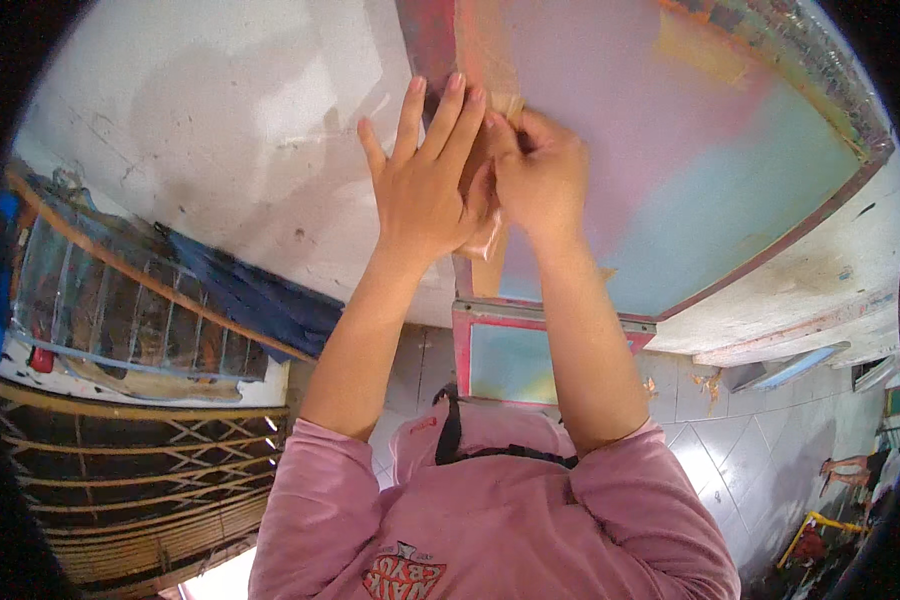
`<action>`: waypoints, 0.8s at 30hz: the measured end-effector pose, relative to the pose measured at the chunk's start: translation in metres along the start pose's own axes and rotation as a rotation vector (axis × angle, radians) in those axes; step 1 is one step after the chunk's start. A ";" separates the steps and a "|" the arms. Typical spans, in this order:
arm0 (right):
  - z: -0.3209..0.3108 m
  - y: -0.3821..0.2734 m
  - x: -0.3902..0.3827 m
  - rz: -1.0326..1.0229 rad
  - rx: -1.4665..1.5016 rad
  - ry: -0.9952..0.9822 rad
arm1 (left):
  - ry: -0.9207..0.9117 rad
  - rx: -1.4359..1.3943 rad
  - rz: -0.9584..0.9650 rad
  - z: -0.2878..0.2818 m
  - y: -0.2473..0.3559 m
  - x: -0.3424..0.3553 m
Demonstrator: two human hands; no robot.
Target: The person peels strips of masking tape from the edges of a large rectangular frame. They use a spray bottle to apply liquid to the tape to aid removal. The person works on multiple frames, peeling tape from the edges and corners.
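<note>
A large screen-printing frame (610,90) stands against the white wall, its mesh stained lilac and pale blue-green. Brown adhesive tape (485,275) runs along the mesh's left border, and a loose-looking glossy piece shows just below my hands. My left hand (425,180) lies with fingers spread over the frame's reddish left edge. Close beside it, my right hand (545,170) is closed, fingertips pinched at the tape strip. What lies between the palms is partly hidden.
Below the big frame is a smaller pink-edged frame (510,355). Dark blue cloth (255,290) hangs at left beside a wooden rail (120,255). A folding metal gate (140,480) fills the lower left. Grey tiles (740,450) cover the floor at right.
</note>
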State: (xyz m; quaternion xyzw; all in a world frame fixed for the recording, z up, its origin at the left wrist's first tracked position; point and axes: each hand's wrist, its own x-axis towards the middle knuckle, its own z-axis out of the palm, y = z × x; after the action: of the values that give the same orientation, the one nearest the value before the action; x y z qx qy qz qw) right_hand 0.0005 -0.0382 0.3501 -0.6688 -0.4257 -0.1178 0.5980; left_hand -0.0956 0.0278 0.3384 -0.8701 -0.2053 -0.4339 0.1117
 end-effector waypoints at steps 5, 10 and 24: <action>0.006 0.008 -0.002 -0.015 0.055 0.018 | 0.036 -0.028 0.016 0.000 -0.001 -0.001; 0.006 0.010 -0.003 0.010 0.025 0.019 | -0.184 0.042 -0.037 -0.013 0.007 0.007; 0.008 0.008 -0.015 0.084 -0.047 0.026 | 0.016 -0.007 0.051 -0.004 -0.004 0.002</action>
State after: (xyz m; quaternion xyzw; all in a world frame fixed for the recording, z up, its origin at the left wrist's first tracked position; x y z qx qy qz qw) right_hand -0.0051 -0.0367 0.3324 -0.6982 -0.3867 -0.1114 0.5921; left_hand -0.0991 0.0301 0.3422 -0.8720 -0.1807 -0.4386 0.1210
